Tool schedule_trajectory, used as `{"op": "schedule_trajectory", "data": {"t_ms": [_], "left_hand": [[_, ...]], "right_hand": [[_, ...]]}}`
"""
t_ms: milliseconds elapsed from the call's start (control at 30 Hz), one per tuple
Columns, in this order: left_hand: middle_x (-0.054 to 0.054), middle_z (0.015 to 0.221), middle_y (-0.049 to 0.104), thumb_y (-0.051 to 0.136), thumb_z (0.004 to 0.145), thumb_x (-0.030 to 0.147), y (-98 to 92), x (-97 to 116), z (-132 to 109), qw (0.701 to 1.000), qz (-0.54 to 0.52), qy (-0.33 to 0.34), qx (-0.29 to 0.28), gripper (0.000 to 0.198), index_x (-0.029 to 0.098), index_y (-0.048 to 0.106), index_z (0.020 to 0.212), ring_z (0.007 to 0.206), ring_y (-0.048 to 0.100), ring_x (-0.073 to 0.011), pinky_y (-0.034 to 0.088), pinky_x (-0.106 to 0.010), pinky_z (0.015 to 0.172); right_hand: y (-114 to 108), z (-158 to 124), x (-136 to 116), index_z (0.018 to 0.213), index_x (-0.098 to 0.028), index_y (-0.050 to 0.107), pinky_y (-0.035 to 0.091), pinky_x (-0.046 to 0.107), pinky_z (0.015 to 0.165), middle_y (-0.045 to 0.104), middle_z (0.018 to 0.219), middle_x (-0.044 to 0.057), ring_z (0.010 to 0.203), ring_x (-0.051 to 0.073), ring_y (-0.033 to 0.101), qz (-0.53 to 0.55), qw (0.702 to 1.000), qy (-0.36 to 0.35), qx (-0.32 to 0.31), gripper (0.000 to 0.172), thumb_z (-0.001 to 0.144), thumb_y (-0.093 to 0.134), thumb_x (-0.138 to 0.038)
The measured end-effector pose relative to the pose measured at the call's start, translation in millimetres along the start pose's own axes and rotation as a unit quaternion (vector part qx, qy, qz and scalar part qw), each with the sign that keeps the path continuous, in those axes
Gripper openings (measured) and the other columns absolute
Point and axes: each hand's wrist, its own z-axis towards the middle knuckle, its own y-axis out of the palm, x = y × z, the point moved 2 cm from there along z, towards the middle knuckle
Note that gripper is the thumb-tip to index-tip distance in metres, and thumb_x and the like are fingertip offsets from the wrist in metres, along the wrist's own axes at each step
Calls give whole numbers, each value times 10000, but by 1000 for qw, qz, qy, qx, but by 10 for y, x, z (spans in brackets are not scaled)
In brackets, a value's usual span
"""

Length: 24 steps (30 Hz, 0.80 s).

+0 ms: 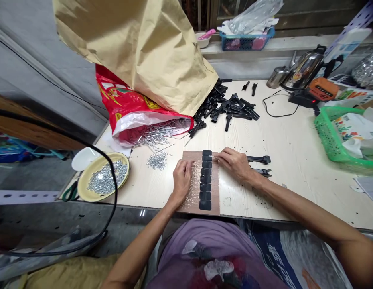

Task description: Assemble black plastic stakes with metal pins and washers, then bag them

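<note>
A brown board point(215, 188) lies at the table's front edge, bearing a column of black rounded pieces point(205, 187). Small pale bits point(195, 180) are scattered along the board's left half. My right hand point(233, 162) is closed in a pinch on a thin metal pin point(213, 157), whose tip reaches over the upper black pieces. My left hand point(182, 175) rests curled at the board's left edge, and whatever is between its fingers is hidden. Black clip-ended parts point(258, 159) lie just right of my right hand.
Behind the board, black plastic parts point(234, 108) pile beside a paper sack point(162, 60). Long metal pins point(156, 134) spill from a red bag point(120, 104). Small metal pieces fill a yellow plate point(82, 192) and form a heap point(157, 161). A green basket point(327, 134) stands right.
</note>
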Motion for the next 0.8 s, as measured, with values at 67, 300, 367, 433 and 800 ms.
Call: {"op": "schedule_trajectory", "data": {"t_ms": [67, 300, 367, 433, 800], "left_hand": [[-52, 819, 607, 607, 812, 313, -51, 8, -133, 990, 84, 74, -85, 166, 221, 719, 892, 795, 560, -183, 432, -275, 729], [-69, 833, 597, 532, 865, 279, -99, -58, -313, 931, 214, 172, -242, 188, 222, 701, 924, 782, 560, -179, 434, -292, 699], [-67, 816, 609, 551, 853, 281, -90, -48, -281, 936, 196, 163, -242, 168, 213, 704, 871, 784, 565, -179, 438, -296, 722], [-68, 814, 628, 598, 821, 301, -82, -35, -241, 958, 147, 120, -217, 149, 201, 708, 826, 791, 574, -179, 445, -289, 730], [1, 617, 601, 745, 676, 343, 220, 150, -144, 942, -269, -189, -69, 318, 104, 671, 871, 547, 542, -68, 462, -186, 560]], "right_hand": [[-42, -79, 3, 1028, -175, 658, 432, 274, 597, 622, 923, 78, 759, 153, 558, 14, 999, 37, 12, 289, 940, 412, -299], [-183, -226, -172, 1084, -192, 636, 459, 266, 639, 610, 941, 67, 778, 150, 575, 36, 998, 57, 1, 273, 935, 423, -277], [-198, -258, -254, 1107, -213, 630, 460, 263, 644, 606, 943, 62, 785, 150, 578, 41, 998, 52, -4, 279, 944, 416, -289], [-209, -285, -345, 1114, -219, 625, 464, 260, 651, 604, 937, 59, 789, 149, 580, 51, 997, 50, -2, 279, 946, 414, -293], [-167, -186, -701, 1150, -265, 615, 441, 228, 621, 594, 895, 43, 764, 131, 561, -4, 1000, -8, -24, 297, 946, 399, -252]]}}
